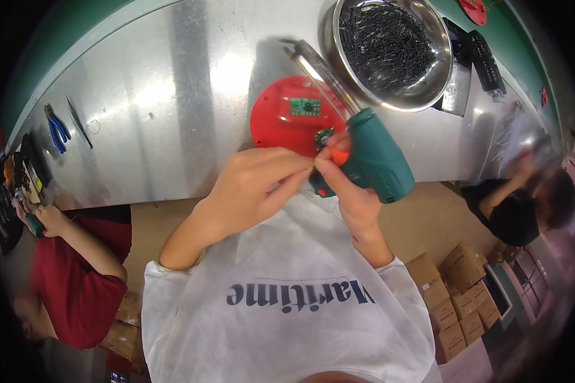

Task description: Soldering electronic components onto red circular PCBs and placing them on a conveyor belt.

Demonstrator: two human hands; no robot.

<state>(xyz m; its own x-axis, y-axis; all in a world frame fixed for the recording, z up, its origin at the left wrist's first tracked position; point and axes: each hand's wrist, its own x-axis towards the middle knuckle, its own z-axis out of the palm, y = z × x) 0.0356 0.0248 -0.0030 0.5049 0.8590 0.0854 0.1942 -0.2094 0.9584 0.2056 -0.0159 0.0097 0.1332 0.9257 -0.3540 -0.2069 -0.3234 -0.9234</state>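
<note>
My right hand (354, 198) is wrapped round the handle of a dark green soldering gun (380, 156) with an orange trigger. Its metal tip points up and left over the table. My left hand (252, 182) pinches its thumb and fingers together, right against my right fingertips; whatever lies in that pinch is too small to make out. Beneath the gun, a red round disc (268, 118) rests on the metal table. On the disc lies a small green circuit board (305, 106). Another small round part (324, 137) with a board sits by my right fingers, partly hidden.
A steel bowl (338, 48) of short black wires stands at the far right of the disc, beside a black tool (485, 64). Blue-handled pliers (59, 134) and tweezers (80, 121) lie left. Co-workers sit on both sides. Cardboard boxes (463, 265) are stacked behind, lower right.
</note>
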